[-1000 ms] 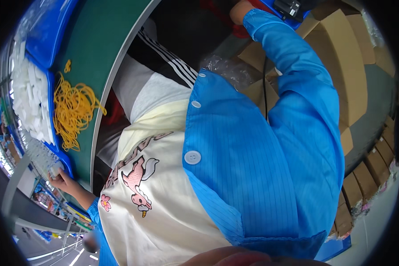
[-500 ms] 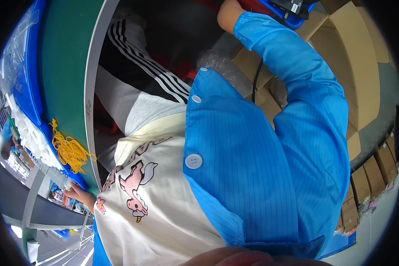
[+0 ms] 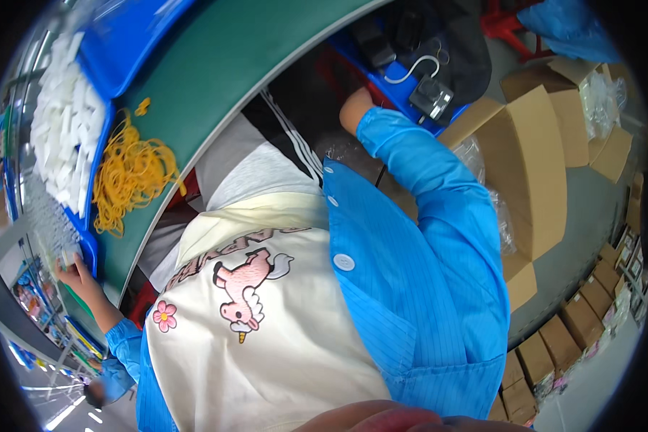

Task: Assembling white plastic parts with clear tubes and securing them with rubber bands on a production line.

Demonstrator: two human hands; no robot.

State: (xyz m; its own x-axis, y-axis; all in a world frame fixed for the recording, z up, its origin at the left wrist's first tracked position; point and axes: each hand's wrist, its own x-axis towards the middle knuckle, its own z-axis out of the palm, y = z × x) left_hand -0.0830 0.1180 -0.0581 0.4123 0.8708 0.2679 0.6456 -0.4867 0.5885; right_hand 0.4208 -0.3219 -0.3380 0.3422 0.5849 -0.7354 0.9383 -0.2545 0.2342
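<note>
At the far left, my left hand (image 3: 83, 282) reaches to a blue tray (image 3: 91, 248) with small clear plastic pieces (image 3: 47, 216). Its fingers are bent together at the pieces; what they pinch is too small to make out. Beside these lie white plastic strips (image 3: 65, 122) and a pile of yellow rubber bands (image 3: 133, 176) on the green table. My right hand (image 3: 354, 111), at the end of a blue sleeve, is at the near side of a blue bin (image 3: 433, 129); its fingers are hidden. The bin holds black power adapters (image 3: 432, 97) and a white hooked piece (image 3: 416, 67).
The green table (image 3: 216, 79) has a pale curved edge running along my front. Open cardboard boxes (image 3: 536, 173) with clear plastic bags stand at right. A red stool (image 3: 507, 29) is at top right. Cartons (image 3: 554, 345) line the lower right. Another person (image 3: 111, 381) is far off at lower left.
The view has turned and shifted, showing more of the blue bin, its adapters and the yellow bands. My left hand remains at the clear pieces, my right at the bin.
</note>
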